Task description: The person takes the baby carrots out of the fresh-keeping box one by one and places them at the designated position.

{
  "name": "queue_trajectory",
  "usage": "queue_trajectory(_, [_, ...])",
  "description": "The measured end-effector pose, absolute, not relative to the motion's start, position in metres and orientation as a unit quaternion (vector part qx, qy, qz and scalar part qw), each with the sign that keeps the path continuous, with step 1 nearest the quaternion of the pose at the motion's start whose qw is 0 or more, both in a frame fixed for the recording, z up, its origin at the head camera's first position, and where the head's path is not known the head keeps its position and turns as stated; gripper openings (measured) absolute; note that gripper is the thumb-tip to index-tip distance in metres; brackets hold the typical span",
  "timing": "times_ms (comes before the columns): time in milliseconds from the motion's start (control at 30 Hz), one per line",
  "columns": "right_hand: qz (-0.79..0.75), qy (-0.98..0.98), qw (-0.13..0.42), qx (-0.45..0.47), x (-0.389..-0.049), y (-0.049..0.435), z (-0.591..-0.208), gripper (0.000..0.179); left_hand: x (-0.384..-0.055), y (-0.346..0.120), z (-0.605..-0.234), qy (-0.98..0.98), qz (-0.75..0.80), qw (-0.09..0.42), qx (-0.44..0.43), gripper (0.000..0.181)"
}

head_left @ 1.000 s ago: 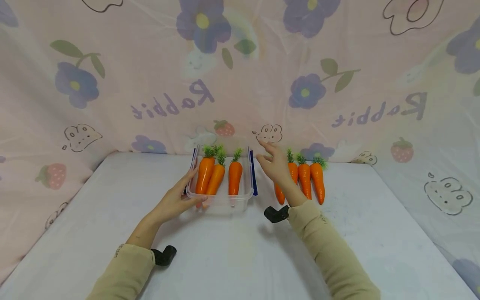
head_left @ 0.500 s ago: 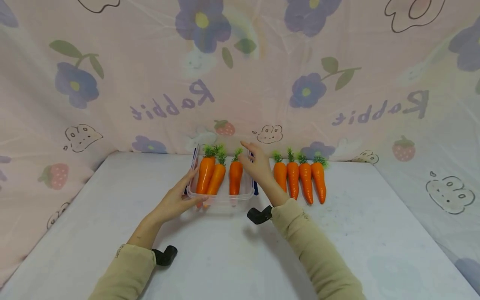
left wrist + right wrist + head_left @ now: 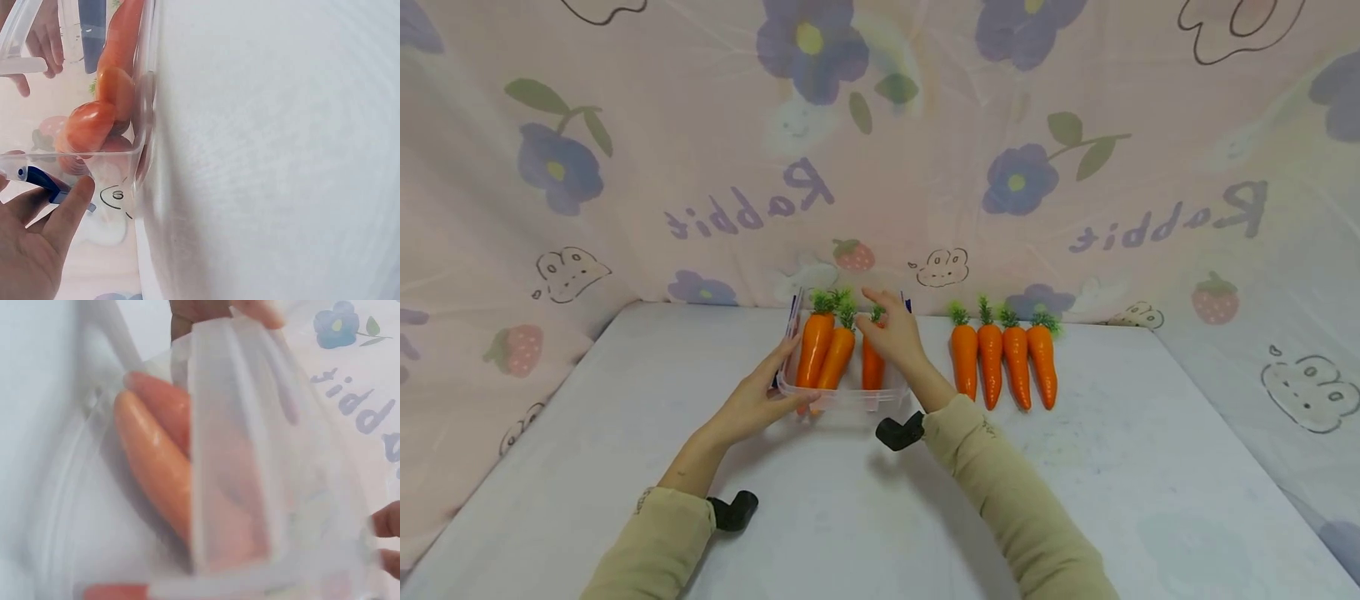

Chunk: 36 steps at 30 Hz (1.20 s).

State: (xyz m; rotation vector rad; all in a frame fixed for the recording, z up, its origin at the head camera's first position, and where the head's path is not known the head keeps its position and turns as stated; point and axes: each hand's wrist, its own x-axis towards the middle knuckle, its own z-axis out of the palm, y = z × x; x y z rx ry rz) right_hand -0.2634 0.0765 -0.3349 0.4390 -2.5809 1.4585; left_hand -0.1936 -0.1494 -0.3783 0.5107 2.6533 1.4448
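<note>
A clear plastic storage box (image 3: 850,392) with blue side latches stands at the back of the table. Two toy carrots (image 3: 815,346) with green tops lie against its left side, and a single carrot (image 3: 872,367) lies further right inside it. My left hand (image 3: 752,404) grips the box's left front corner, thumb at the front rim. In the left wrist view, that hand's fingers (image 3: 72,209) lie at the blue latch (image 3: 47,181). My right hand (image 3: 897,337) is over the box's right side, fingers extended and parted, partly covering the single carrot's upper part.
To the right of the box, several more carrots (image 3: 991,367) lie side by side, tops toward the back. A printed curtain (image 3: 880,167) hangs behind the white table (image 3: 835,517). Each wrist carries a black device (image 3: 735,511).
My right hand has moved left, from beside the row of carrots to over the box's right side. The left hand keeps its place on the box.
</note>
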Motion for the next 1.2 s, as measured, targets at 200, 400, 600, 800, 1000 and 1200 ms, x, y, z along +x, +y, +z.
queue_trajectory(200, [0.461,-0.873,0.069,0.145,-0.266,0.069,-0.341,0.052,-0.195,-0.147,-0.381,0.868,0.467,0.035,0.165,0.088])
queue_trajectory(400, [0.442,-0.887,0.058,0.117,-0.271,0.065,-0.347,0.055,-0.194,-0.146,-0.38,0.869,0.466,0.038,0.163,0.088])
queue_trajectory(600, [0.38,-0.918,0.016,0.114,-0.272,0.062,-0.347,0.057,-0.194,-0.147,-0.38,0.871,0.462,0.032,0.165,0.086])
queue_trajectory(800, [0.332,-0.939,-0.04,0.083,-0.272,0.059,-0.349,0.057,-0.194,-0.148,-0.38,0.875,0.455,0.035,0.163,0.087])
queue_trajectory(1000, [0.299,-0.948,-0.068,0.086,-0.273,0.058,-0.349,0.058,-0.195,-0.148,-0.379,0.874,0.459,0.041,0.155,0.088])
queue_trajectory(1200, [0.245,-0.96,-0.085,0.106,-0.275,0.058,-0.351,0.06,-0.197,-0.149,-0.378,0.871,0.462,0.04,0.162,0.087])
